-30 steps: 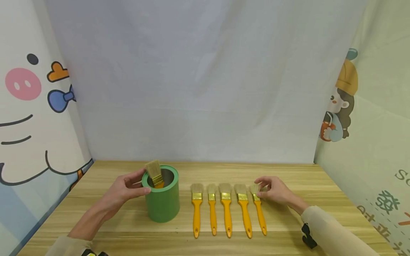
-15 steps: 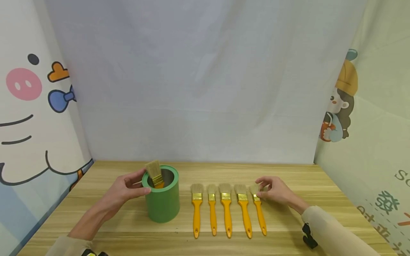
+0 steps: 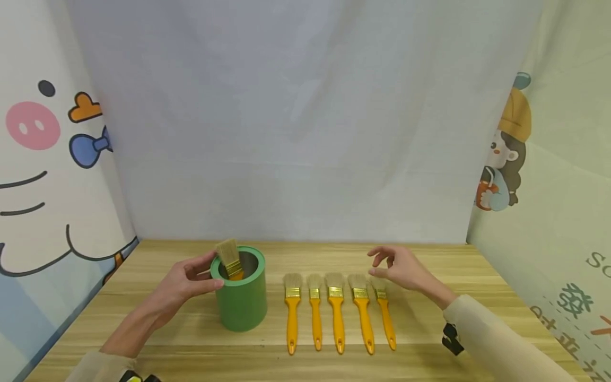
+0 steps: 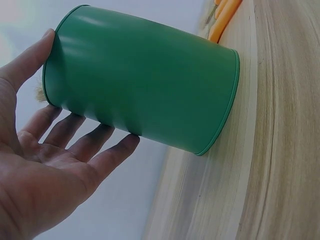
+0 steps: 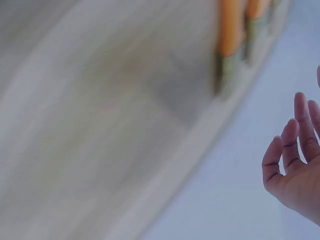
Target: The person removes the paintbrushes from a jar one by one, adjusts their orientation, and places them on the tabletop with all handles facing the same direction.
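Green cup holds one brush; five remain on surface. My left hand steadies the cup; right hand hovers loose-fingered, empty.

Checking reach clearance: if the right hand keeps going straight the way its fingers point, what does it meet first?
The right hand hovers open above the brush heads, fingers pointing left. Straight on, it likely passes over the row of brushes and first meets the green cup. Its height is unclear, so this is tentative.
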### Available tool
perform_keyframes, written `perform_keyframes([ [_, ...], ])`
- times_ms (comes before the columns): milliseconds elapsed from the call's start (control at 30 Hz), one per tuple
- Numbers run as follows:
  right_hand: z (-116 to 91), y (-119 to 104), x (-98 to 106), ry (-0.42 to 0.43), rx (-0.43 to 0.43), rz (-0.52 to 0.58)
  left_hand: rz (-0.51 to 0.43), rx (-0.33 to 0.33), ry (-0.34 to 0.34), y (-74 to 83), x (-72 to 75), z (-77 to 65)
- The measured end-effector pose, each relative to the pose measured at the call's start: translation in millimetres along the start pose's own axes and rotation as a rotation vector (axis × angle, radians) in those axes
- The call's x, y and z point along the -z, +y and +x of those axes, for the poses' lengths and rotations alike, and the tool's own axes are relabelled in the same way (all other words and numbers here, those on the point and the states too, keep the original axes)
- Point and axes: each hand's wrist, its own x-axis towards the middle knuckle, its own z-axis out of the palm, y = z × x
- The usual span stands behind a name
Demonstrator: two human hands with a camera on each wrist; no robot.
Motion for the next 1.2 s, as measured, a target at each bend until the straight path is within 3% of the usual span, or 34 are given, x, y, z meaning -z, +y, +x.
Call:
perform_keyframes([
  [300,31.8,-79.6,-28.9,-0.049,0.146,0.082,0.001,-0.003,0.005,-0.5,0.3,-1.0],
  [533,55.5,-125.1,-56.9,-0.067,0.219,0.132,-0.003,0.002,0.003,-0.3,0.6,-1.4],
  [933,89.9,-173.1,-97.1,-0.105,0.278,0.158,-0.016,-0.005,-0.007,1.4,0.7,-1.5],
  [1200,107.0,-192.0,-117.0,-0.16,0.248,0.14,-0.023,-0.014,-0.033,0.2,1.6,-0.5],
])
